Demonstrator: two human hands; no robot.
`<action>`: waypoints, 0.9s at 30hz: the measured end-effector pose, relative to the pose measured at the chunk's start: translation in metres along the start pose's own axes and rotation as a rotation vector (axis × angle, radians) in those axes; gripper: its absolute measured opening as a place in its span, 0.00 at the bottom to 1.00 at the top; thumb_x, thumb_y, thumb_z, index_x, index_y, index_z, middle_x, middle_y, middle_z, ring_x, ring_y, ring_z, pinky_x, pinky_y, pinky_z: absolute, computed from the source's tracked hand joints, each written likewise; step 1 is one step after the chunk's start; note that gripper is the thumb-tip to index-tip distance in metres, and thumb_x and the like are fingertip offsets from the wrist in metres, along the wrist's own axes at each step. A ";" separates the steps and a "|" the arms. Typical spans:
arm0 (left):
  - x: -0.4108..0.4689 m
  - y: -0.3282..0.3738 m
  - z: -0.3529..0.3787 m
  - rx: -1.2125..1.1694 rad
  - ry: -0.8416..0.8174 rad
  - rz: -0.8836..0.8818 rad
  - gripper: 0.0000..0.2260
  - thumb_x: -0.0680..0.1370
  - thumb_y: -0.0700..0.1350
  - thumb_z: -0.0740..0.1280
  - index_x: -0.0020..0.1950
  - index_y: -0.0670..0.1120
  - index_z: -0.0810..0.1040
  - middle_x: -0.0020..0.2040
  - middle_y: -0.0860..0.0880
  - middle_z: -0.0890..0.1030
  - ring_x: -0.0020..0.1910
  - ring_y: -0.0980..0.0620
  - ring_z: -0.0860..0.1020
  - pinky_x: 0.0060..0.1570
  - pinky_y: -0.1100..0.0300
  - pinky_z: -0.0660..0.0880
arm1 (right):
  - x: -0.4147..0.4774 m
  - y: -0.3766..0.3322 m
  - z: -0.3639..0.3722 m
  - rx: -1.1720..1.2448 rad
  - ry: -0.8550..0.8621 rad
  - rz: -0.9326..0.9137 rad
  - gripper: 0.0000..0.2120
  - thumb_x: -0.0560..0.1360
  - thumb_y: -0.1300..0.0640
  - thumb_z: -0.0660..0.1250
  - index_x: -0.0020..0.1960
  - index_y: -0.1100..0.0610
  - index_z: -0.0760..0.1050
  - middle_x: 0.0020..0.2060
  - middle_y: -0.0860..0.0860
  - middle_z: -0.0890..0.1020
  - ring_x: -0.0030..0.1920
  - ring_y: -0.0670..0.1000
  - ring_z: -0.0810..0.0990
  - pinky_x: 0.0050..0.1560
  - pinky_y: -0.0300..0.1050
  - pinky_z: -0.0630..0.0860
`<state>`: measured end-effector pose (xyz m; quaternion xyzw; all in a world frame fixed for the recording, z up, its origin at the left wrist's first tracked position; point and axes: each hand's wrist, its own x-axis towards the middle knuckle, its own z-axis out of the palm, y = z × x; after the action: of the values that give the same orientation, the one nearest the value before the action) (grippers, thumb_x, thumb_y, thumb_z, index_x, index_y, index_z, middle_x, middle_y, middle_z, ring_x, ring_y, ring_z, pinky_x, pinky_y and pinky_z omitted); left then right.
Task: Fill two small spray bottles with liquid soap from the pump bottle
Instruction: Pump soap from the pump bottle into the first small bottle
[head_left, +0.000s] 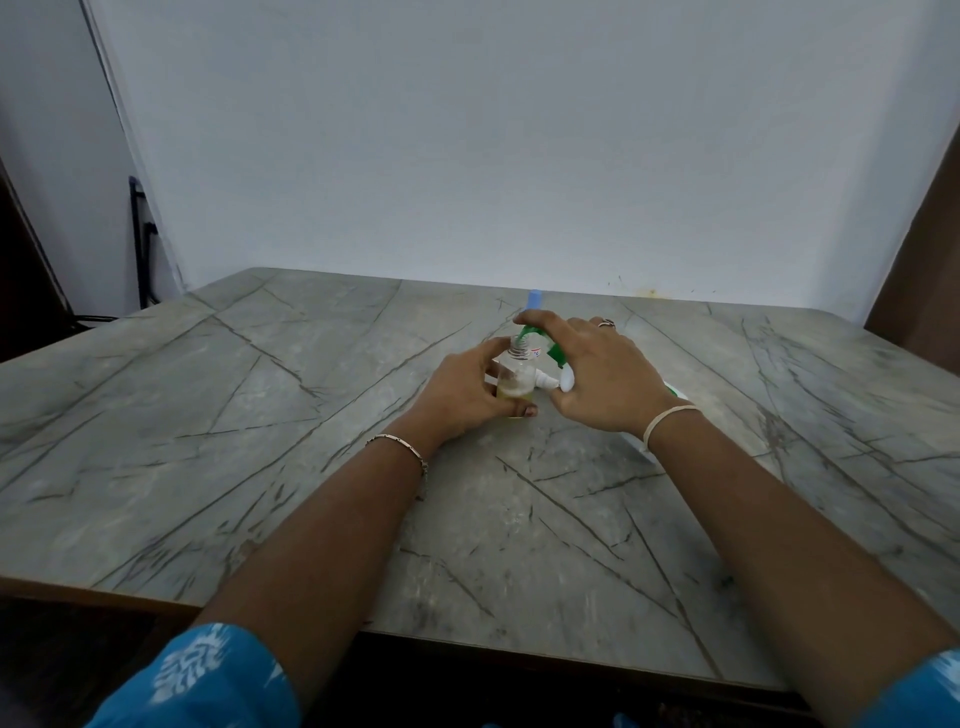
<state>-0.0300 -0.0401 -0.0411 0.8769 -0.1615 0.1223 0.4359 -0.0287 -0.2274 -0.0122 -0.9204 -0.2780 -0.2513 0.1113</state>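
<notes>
My left hand (462, 395) grips a small clear spray bottle (514, 382) standing on the table, its threaded neck uncapped and a little yellowish liquid in its base. My right hand (602, 374) holds the white pump bottle (567, 378) tilted toward it, index finger laid over the green pump head (555, 355), whose spout sits at the small bottle's mouth. A white spray head (545, 382) shows between the two bottles. Behind my hands a blue cap (535, 300) sticks up; the bottle below it is hidden.
The grey marble-patterned table (260, 441) stands against a pale wall (493, 156). Its near edge runs across the bottom of the view. A dark stand (140, 244) leans at the far left, off the table.
</notes>
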 end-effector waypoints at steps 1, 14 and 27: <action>0.000 0.000 0.000 0.002 0.000 0.002 0.39 0.63 0.51 0.81 0.70 0.54 0.69 0.56 0.50 0.81 0.47 0.55 0.83 0.54 0.59 0.78 | 0.000 0.000 0.000 0.003 -0.002 -0.002 0.33 0.68 0.51 0.65 0.70 0.40 0.57 0.46 0.51 0.78 0.45 0.55 0.73 0.48 0.55 0.77; 0.001 -0.002 -0.001 0.018 -0.005 0.036 0.38 0.63 0.53 0.80 0.70 0.52 0.70 0.58 0.51 0.81 0.49 0.53 0.82 0.56 0.56 0.78 | 0.005 -0.005 0.001 0.015 0.031 -0.007 0.30 0.66 0.53 0.68 0.65 0.45 0.61 0.51 0.51 0.79 0.47 0.56 0.74 0.49 0.55 0.77; 0.000 0.000 -0.002 0.069 0.022 0.071 0.34 0.64 0.56 0.79 0.67 0.54 0.71 0.56 0.51 0.82 0.51 0.55 0.81 0.55 0.60 0.77 | 0.002 -0.001 0.001 0.026 0.002 -0.007 0.33 0.66 0.52 0.67 0.67 0.41 0.58 0.51 0.51 0.80 0.46 0.55 0.75 0.48 0.56 0.78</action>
<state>-0.0298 -0.0386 -0.0404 0.8838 -0.1832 0.1527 0.4026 -0.0271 -0.2256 -0.0113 -0.9177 -0.2844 -0.2489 0.1227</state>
